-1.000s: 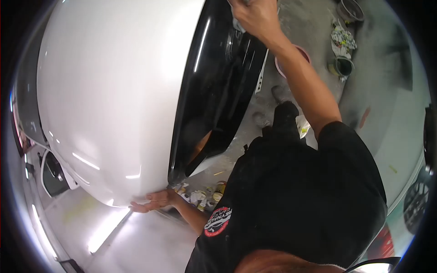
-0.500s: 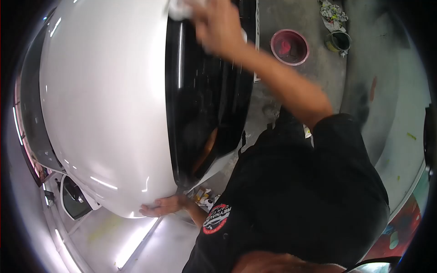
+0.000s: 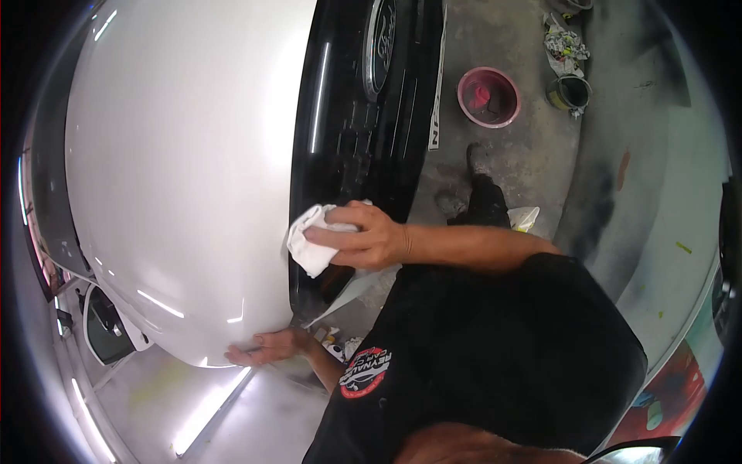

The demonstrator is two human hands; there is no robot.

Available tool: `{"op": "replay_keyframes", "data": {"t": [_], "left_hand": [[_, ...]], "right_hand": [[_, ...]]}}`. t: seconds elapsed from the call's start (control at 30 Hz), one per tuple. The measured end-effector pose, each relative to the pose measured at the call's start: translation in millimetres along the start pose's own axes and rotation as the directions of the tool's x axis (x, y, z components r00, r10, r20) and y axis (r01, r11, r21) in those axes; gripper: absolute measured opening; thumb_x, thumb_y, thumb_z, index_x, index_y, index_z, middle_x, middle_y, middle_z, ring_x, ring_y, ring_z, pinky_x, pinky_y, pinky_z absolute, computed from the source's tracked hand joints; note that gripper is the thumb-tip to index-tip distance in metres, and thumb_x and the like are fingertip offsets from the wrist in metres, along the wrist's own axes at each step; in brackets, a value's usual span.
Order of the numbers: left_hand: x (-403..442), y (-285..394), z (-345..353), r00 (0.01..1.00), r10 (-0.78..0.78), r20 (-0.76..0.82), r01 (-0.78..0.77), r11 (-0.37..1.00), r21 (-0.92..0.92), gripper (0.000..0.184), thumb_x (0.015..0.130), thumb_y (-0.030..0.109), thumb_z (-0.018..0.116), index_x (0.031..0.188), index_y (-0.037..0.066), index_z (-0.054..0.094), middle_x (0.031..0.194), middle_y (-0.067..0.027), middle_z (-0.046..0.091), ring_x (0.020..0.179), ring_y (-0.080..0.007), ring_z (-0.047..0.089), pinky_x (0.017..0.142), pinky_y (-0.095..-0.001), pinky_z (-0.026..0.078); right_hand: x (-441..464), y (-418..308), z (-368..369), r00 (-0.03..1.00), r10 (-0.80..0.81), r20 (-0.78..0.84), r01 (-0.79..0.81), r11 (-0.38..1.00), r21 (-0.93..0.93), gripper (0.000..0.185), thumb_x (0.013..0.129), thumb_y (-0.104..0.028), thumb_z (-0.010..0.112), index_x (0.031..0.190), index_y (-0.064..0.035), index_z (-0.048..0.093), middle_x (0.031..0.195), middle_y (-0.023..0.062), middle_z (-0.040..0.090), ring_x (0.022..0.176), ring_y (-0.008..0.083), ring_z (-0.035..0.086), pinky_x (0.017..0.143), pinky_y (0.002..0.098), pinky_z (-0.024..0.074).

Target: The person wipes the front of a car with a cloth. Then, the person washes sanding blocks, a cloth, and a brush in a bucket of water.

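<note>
My right hand is closed around a folded white cloth, at the seam between the white car hood and the glossy black grille. Part of the cloth lies behind my fingers. My left hand rests with its fingers stretched out on the rounded corner of the hood, near the lower end of the grille. Farther along the grille sits an oval Ford badge.
On the floor beyond the grille stands a pink basin with something pink inside. Nearby are a dark bucket and crumpled paper. A car door mirror sticks out at the lower left. My foot is on the concrete.
My right hand has swept with the cloth from the far part of the hood edge toward my left hand, uncovering the badge. My left hand stays at the hood corner.
</note>
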State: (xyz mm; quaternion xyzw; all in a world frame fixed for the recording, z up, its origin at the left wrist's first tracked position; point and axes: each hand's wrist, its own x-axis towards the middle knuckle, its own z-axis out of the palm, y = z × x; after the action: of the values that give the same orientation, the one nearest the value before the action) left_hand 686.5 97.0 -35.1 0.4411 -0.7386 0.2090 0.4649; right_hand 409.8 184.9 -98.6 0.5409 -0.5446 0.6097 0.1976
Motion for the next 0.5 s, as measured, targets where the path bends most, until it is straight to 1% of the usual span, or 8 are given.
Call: {"op": "replay_keyframes", "data": {"t": [0.07, 0.17, 0.2, 0.27, 0.4, 0.43, 0.47, 0.5], "left_hand": [[1.4, 3.6, 1.0, 0.996, -0.091, 0.015, 0.091, 0.996, -0.003, 0.048, 0.098, 0.026, 0.036, 0.135, -0.004, 0.037, 0.144, -0.0278, 0.027, 0.138, -0.0406, 0.023, 0.111, -0.0532, 0.024], [2.5, 6.6, 1.7, 0.995, -0.103, 0.004, 0.103, 0.994, -0.020, 0.047, 0.098, 0.026, 0.036, 0.134, -0.004, 0.038, 0.144, -0.0261, 0.028, 0.139, -0.0402, 0.022, 0.111, -0.0533, 0.024], [0.5, 5.7, -1.1, 0.995, -0.103, 0.005, 0.103, 0.995, -0.015, 0.047, 0.098, 0.026, 0.036, 0.134, -0.004, 0.038, 0.144, -0.0261, 0.028, 0.139, -0.0402, 0.022, 0.111, -0.0533, 0.024], [3.2, 1.4, 0.9, 0.996, -0.080, 0.030, 0.080, 0.997, 0.006, 0.047, 0.098, 0.026, 0.036, 0.133, -0.004, 0.038, 0.143, -0.0247, 0.030, 0.138, -0.0391, 0.023, 0.110, -0.0521, 0.024], [3.4, 6.2, -2.6, 0.998, -0.039, 0.053, 0.036, 0.998, 0.056, 0.047, 0.098, 0.026, 0.035, 0.133, -0.005, 0.037, 0.141, -0.0243, 0.032, 0.136, -0.0381, 0.026, 0.109, -0.0511, 0.026], [3.7, 1.1, -1.5, 0.999, -0.021, 0.040, 0.019, 0.998, 0.052, 0.047, 0.099, 0.026, 0.035, 0.134, -0.005, 0.036, 0.139, -0.0244, 0.034, 0.134, -0.0377, 0.029, 0.108, -0.0503, 0.028], [1.9, 0.7, 1.6, 1.000, -0.015, 0.017, 0.015, 0.999, 0.044, 0.047, 0.099, 0.026, 0.035, 0.134, -0.005, 0.036, 0.138, -0.0244, 0.035, 0.132, -0.0374, 0.032, 0.107, -0.0494, 0.030], [3.8, 1.5, -4.4, 1.000, -0.008, 0.018, 0.007, 0.999, 0.041, 0.047, 0.099, 0.026, 0.035, 0.134, -0.005, 0.036, 0.138, -0.0244, 0.035, 0.132, -0.0374, 0.032, 0.107, -0.0494, 0.030]], "right_hand": [[2.5, 21.9, -16.1, 0.969, -0.155, 0.193, 0.173, 0.981, -0.082, 0.039, 0.073, -0.010, 0.071, 0.111, -0.0089, 0.066, 0.120, 0.0081, 0.062, 0.099, 0.0276, 0.059, 0.069, 0.0383, 0.0534], [58.5, 125.8, -35.0, 0.927, 0.310, -0.213, -0.340, 0.933, -0.121, 0.033, 0.076, -0.010, 0.068, 0.109, -0.0100, 0.068, 0.106, 0.0081, 0.066, 0.087, 0.0240, 0.062, 0.074, 0.0350, 0.0498], [72.9, 137.6, -30.0, 0.910, 0.157, -0.383, -0.293, 0.898, -0.327, 0.036, 0.075, -0.008, 0.068, 0.112, -0.0119, 0.068, 0.102, 0.0095, 0.066, 0.086, 0.0259, 0.061, 0.073, 0.0368, 0.0495], [42.2, 75.5, -21.2, 0.865, 0.445, -0.230, -0.499, 0.806, -0.319, 0.045, 0.070, -0.001, 0.067, 0.113, -0.0141, 0.068, 0.098, 0.0153, 0.059, 0.089, 0.0322, 0.053, 0.081, 0.0408, 0.0449], [-0.7, 37.5, -5.5, 0.898, 0.360, -0.253, -0.380, 0.924, -0.032, 0.049, 0.065, 0.003, 0.060, 0.109, -0.0133, 0.071, 0.099, 0.0144, 0.059, 0.093, 0.0308, 0.053, 0.079, 0.0406, 0.0474], [19.3, 55.1, -19.9, 0.803, 0.548, -0.233, -0.583, 0.804, -0.120, 0.044, 0.065, 0.005, 0.060, 0.103, -0.0136, 0.073, 0.093, 0.0135, 0.058, 0.088, 0.0314, 0.054, 0.073, 0.0421, 0.0480], [38.8, 84.7, -27.0, 0.657, 0.688, -0.308, -0.685, 0.716, 0.136, 0.045, 0.066, 0.003, 0.060, 0.106, -0.0147, 0.071, 0.090, 0.0140, 0.055, 0.082, 0.0321, 0.053, 0.069, 0.0421, 0.0473], [36.8, 77.8, -25.7, 0.682, 0.667, -0.299, -0.680, 0.729, 0.074, 0.045, 0.066, 0.002, 0.060, 0.106, -0.0144, 0.071, 0.090, 0.0138, 0.055, 0.081, 0.0316, 0.053, 0.068, 0.0415, 0.0474]]}}
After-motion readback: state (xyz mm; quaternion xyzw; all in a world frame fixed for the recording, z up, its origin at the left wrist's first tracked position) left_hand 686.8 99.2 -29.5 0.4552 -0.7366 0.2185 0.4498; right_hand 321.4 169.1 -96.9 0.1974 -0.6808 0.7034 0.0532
